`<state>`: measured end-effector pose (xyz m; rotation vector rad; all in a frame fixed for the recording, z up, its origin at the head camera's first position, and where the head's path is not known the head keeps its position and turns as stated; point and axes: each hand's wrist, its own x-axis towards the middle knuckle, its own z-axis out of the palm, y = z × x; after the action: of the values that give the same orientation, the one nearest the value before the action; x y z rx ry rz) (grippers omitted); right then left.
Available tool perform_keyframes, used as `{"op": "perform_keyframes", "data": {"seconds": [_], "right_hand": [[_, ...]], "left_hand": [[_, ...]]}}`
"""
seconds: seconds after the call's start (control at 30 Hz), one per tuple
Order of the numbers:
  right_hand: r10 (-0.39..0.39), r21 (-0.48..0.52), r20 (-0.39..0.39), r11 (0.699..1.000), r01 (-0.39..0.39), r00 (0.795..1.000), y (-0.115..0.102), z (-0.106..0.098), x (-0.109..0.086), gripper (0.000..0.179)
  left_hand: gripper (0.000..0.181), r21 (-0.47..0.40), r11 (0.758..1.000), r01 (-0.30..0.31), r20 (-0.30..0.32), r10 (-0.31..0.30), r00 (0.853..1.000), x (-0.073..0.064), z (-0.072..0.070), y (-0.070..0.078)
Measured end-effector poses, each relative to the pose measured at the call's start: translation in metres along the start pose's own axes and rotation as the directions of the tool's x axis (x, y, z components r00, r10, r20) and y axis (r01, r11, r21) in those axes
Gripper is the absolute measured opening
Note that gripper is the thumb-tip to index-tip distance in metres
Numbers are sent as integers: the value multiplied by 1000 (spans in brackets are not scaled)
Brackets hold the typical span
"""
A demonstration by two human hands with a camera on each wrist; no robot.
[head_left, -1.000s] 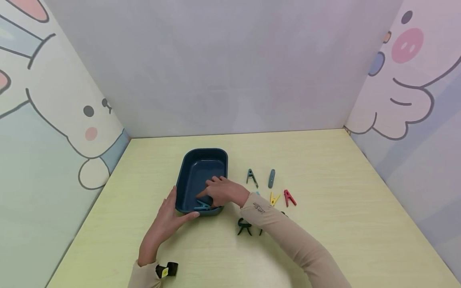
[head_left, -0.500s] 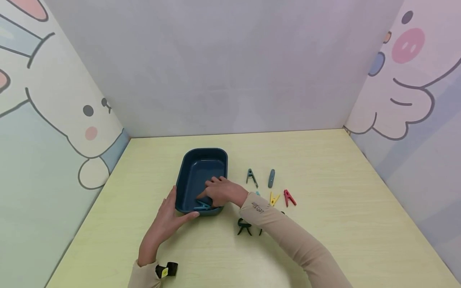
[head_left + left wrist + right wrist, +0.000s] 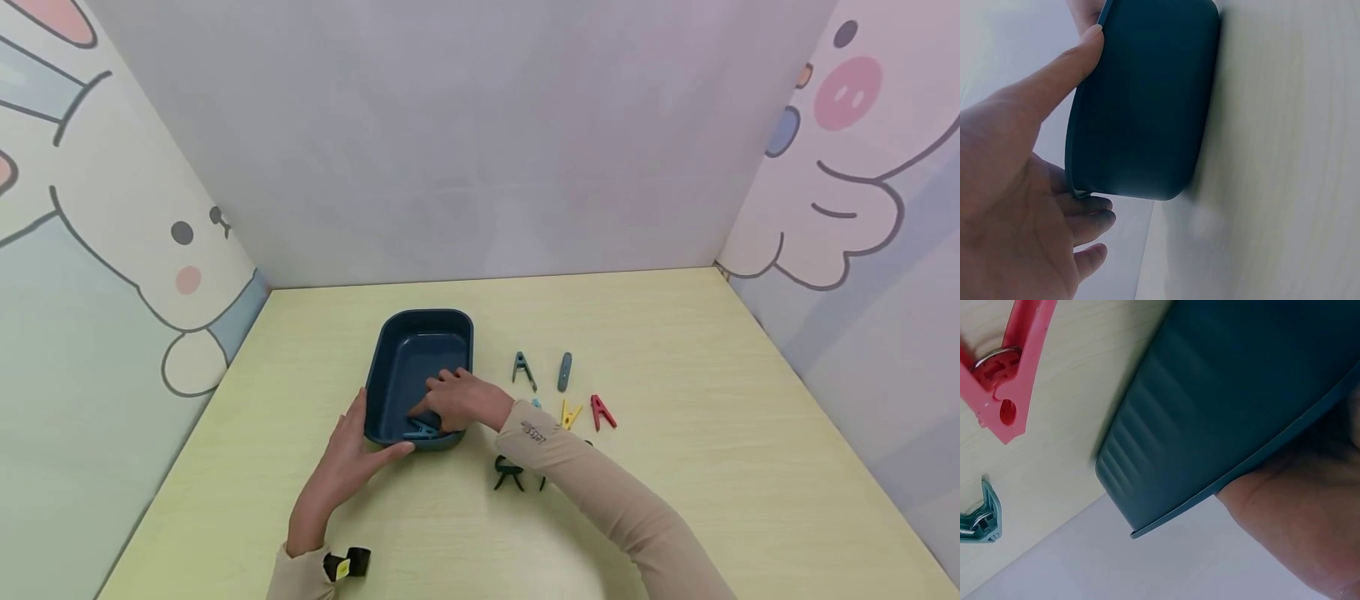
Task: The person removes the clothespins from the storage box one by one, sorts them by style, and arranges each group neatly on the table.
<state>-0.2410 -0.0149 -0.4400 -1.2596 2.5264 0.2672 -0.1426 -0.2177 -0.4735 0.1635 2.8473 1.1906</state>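
Observation:
In the head view, a dark blue rectangular bin (image 3: 380, 400) stands on the table, left of centre. At its near left corner my left hand (image 3: 347, 454) rests, thumb along the near rim and fingers against the left side. The left wrist view shows that thumb on the rim and the fingers spread past the corner. My right hand (image 3: 457, 400) reaches over the right rim into the bin, index finger extended. Beside it a blue spring clip (image 3: 422, 430) lies at the near end inside; whether the fingers grip it is hidden. The right wrist view shows mostly the bin's outer wall.
Right of the bin lie a blue-green A-shaped clip (image 3: 524, 372), a grey-blue clip (image 3: 565, 372), a yellow clip (image 3: 570, 414) and a red clip (image 3: 602, 412). A black clip (image 3: 508, 471) sits nearer; others are partly under the right sleeve (image 3: 592, 475). Walls bound the table.

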Motion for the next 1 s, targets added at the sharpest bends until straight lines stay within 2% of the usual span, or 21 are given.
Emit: {"op": "perform_keyframes", "data": {"seconds": [0.8,1.0], "right_hand": [[-7,15,-14,1000,7,1000,-2,1,2,51],[-14,14,-28,1000,14,1000,-1,3,3,51]], "left_hand": [[115,-17,1000,-9,-4,9,1000,0,-1,1],[115,-12,1000,10,1,-10,1000,-1,-1,1]]}}
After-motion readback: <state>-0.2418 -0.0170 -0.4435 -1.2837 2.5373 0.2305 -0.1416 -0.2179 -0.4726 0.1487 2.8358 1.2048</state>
